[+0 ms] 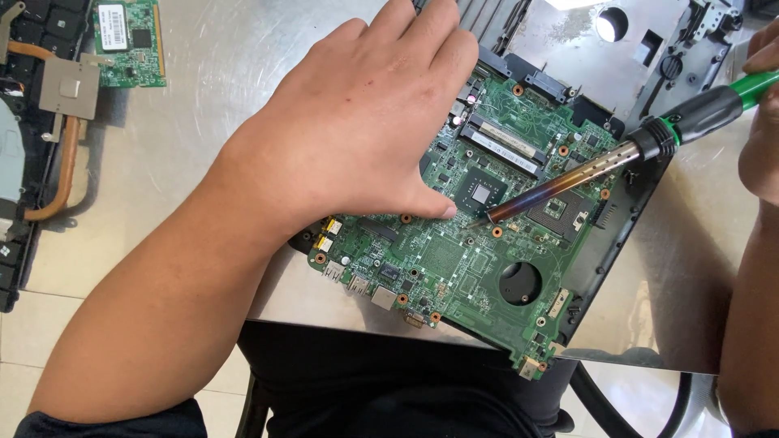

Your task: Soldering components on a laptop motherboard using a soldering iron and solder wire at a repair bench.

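The metal bench (211, 97) spreads under everything, its near edge just below the left hand (357, 138). On it, beneath that hand and reaching away to its right, lies a green circuit board (454, 259), tilted, one corner hanging past the bench edge. The left hand lies flat on the board's upper left part, fingers together and stretched out, gripping nothing, thumb pointing right toward a square chip (481, 194). Above and right of the hand, a grey metal chassis panel (584, 40) lies beyond the board. Far to the hand's left sit a copper heat pipe assembly (61, 138) and a small green memory module (130, 40). The right hand (763, 130) at the frame edge is closed around the green handle of a soldering iron (649, 146); its tip (491, 217) meets the board just right of the left thumb, beside the chip.
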